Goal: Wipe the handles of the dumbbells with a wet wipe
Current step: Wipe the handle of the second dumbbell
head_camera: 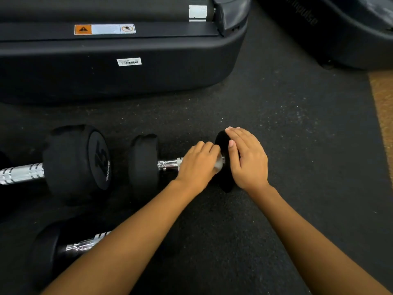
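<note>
Looked like a gym. Had a black, white-flecked rubber mat floor (pixel 276 124) underfoot, edged at the far right by a tan strip of flooring (pixel 382 113). Held three black rubber-headed dumbbells with knurled chrome handles on that floor: one stamped 15 (pixel 76 162), a smaller one (pixel 144 165) just right of it, a third (pixel 49 252) nearest at the left. Showed behind them the black moulded plastic base of a treadmill (pixel 127 81), bearing an orange-and-white warning sticker (pixel 104 29) and a white barcode label (pixel 129 61). Showed another black machine housing (pixel 340 28), lettered "impulse", at the upper right.
</note>
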Demonstrator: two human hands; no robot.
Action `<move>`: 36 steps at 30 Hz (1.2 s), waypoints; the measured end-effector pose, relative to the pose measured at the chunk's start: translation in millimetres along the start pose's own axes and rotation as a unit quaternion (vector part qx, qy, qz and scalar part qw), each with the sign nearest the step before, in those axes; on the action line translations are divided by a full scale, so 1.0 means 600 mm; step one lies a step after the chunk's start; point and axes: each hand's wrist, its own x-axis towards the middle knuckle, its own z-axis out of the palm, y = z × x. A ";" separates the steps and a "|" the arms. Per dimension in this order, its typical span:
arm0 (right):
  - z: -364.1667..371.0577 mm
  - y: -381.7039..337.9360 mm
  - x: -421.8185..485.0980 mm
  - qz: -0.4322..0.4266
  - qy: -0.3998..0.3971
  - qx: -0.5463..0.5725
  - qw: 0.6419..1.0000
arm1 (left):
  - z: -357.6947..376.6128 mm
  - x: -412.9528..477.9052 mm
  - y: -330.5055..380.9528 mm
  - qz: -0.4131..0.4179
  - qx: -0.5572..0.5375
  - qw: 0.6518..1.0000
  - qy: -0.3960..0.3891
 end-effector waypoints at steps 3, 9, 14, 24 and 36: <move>-0.001 -0.001 0.001 0.002 -0.001 -0.003 1.000 | -0.003 -0.011 -0.013 0.012 0.017 1.000 0.015; 0.000 -0.001 0.000 0.003 0.003 -0.005 1.000 | 0.009 0.006 0.026 -0.013 0.018 1.000 0.015; -0.001 0.000 0.000 0.003 0.001 0.004 1.000 | 0.008 -0.012 -0.006 0.038 0.024 0.998 0.050; 0.000 0.000 -0.001 0.005 0.003 0.002 1.000 | -0.002 -0.013 -0.010 -0.034 -0.099 0.994 -0.007; -0.001 -0.001 0.000 0.005 -0.002 0.001 1.000 | -0.002 0.015 -0.003 -0.047 -0.055 0.992 -0.102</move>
